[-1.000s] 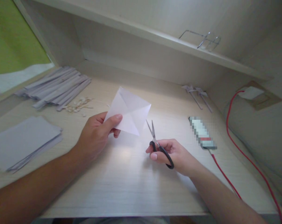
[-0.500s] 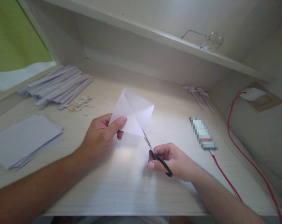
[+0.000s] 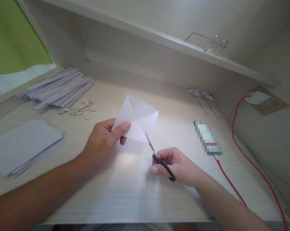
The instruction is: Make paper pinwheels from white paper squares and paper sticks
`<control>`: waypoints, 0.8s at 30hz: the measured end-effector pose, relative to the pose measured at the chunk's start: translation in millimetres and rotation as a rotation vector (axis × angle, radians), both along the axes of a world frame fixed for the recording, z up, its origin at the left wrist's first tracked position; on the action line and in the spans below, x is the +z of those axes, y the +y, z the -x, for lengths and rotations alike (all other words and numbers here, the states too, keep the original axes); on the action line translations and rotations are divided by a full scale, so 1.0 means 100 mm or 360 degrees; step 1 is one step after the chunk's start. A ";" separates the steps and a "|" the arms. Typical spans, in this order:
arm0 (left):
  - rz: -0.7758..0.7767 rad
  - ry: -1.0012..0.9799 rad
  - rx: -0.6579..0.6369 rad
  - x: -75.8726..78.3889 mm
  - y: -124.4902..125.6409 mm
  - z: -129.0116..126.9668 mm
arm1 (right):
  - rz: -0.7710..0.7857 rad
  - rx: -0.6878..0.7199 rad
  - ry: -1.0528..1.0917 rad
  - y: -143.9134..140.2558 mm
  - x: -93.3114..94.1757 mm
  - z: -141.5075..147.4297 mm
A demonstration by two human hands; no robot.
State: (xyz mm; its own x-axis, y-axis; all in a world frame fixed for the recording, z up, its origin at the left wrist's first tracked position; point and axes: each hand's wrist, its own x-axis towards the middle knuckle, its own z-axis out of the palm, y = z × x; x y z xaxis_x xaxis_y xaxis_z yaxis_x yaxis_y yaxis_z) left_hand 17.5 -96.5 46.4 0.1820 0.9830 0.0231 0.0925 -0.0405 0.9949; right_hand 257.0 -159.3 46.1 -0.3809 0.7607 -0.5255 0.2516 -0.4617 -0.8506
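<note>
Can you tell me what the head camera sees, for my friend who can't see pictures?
The left hand holds up a creased white paper square while the right hand puts black-handled scissors to its lower corner, above a pale wooden desk.

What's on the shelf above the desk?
A pair of glasses lies on the shelf, near its right end. The camera looks up from below the shelf, so most of its top is hidden; anything lying flat farther back cannot be seen.
</note>
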 end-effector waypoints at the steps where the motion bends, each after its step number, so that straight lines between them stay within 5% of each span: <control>1: -0.0002 -0.0006 0.0004 0.00 0.00 0.00 | -0.0003 -0.0001 0.0002 0.00 0.00 0.00; 24: -0.0055 0.0117 0.0009 0.06 -0.02 0.00 | -0.0025 0.0044 0.0051 -0.01 0.01 -0.03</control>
